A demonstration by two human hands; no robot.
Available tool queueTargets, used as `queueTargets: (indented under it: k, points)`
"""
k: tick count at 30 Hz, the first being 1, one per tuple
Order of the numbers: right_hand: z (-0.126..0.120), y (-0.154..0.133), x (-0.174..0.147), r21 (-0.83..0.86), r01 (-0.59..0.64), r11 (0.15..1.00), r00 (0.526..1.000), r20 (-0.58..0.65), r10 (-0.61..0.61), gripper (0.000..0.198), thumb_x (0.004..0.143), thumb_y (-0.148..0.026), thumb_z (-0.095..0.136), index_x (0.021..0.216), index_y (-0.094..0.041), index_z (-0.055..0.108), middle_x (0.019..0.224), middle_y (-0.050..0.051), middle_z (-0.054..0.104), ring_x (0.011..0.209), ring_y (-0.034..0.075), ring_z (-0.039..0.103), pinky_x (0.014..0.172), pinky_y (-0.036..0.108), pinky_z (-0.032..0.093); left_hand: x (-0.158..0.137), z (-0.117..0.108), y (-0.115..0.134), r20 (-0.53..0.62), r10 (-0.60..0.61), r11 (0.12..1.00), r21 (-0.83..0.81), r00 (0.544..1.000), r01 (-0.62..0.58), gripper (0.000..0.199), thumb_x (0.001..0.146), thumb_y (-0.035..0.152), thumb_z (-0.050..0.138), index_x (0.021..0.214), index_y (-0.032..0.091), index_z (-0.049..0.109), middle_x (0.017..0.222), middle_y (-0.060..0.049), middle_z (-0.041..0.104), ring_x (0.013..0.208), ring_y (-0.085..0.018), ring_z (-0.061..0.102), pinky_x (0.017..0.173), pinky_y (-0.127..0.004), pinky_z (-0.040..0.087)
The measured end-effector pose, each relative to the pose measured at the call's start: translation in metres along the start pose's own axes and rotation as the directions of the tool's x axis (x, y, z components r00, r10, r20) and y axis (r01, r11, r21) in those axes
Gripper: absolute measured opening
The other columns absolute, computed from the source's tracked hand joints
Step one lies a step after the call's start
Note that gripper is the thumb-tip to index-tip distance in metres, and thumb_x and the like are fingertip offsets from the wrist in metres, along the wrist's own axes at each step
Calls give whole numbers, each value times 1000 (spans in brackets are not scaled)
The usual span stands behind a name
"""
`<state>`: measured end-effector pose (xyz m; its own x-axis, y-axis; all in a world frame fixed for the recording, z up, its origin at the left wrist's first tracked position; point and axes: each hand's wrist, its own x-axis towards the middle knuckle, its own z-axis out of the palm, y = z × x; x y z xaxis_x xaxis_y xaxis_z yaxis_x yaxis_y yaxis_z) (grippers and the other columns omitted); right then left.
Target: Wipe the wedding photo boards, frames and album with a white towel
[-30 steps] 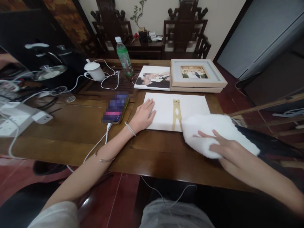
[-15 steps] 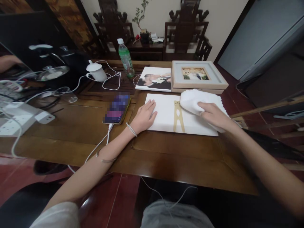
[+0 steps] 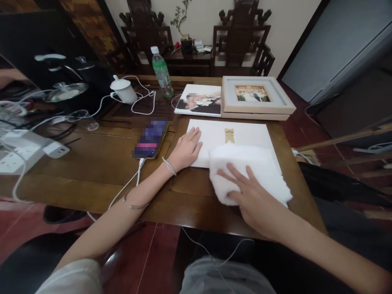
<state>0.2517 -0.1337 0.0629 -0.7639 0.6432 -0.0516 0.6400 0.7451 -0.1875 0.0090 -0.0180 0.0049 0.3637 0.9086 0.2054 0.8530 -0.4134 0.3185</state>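
A white photo frame point(image 3: 251, 132) lies face down on the wooden table, its gold stand bracket point(image 3: 229, 135) on the back. My left hand point(image 3: 186, 149) rests flat, fingers extended, over the frame's left end. At the near edge of the frame, my right hand point(image 3: 251, 192) holds a folded white towel point(image 3: 226, 157), fingers spread across the top and thumb by its fold. The towel covers the frame's front right part and the lower legs of the bracket, and overhangs onto the table.
Behind the frame lie a photo panel point(image 3: 199, 102) and a stacked wooden picture frame point(image 3: 260, 110). Left of my hand is a charging phone point(image 3: 150, 141). Farther off stand a green bottle point(image 3: 162, 75), a lidded white cup point(image 3: 124, 92) and a power strip point(image 3: 21, 149).
My right hand has brought the towel from the far right of the frame toward me and to its near edge, covering the bracket's legs. My left hand stays in place.
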Motion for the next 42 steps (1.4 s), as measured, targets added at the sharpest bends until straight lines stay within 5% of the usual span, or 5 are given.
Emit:
queueTargets:
  k: [6, 14, 21, 32, 42]
  points:
    - [-10, 23, 10, 72, 33, 997, 999, -16, -31, 47, 69, 4, 38, 99, -16, 68, 148, 14, 51, 145, 29, 32, 115, 63, 28, 0, 1, -1, -3, 7, 1000, 2, 1000, -7, 51, 99, 29, 33, 144, 8, 40, 157, -18, 36, 149, -28, 27, 119, -49, 28]
    - [-27, 86, 91, 73, -96, 993, 987, -124, 104, 43, 72, 2, 35, 99, -14, 64, 111, 14, 70, 114, 30, 62, 104, 52, 39, 1, 1, -1, 4, 8, 1000, 9, 1000, -8, 50, 99, 26, 31, 144, 8, 40, 157, -17, 36, 149, -28, 27, 120, -48, 28]
    - [-6, 60, 104, -69, -265, 962, 960, -114, 257, 57, 73, 5, 36, 125, -7, 58, 153, 24, 38, 147, 42, 19, 106, 76, 23, 1, 0, -1, 7, 6, 1000, 5, 1000, -6, 50, 99, 23, 30, 145, 7, 40, 157, -17, 37, 148, -28, 28, 120, -47, 28]
    - [5, -23, 26, -136, -54, 989, 998, 16, 56, 47, 78, 0, 45, 113, -17, 70, 155, 18, 39, 144, 46, 27, 104, 76, 32, 0, 0, 0, 1, 11, 1000, -10, 1000, -11, 49, 98, 23, 30, 144, 9, 40, 156, -18, 37, 149, -28, 28, 119, -49, 28]
    - [-22, 51, 96, -94, -154, 984, 988, -36, 151, 51, 77, 3, 38, 119, -7, 64, 138, 26, 55, 142, 37, 34, 108, 66, 31, 2, 3, -3, 16, 3, 1000, -5, 1000, -3, 51, 99, 24, 29, 146, 7, 38, 158, -18, 34, 149, -28, 26, 119, -50, 28]
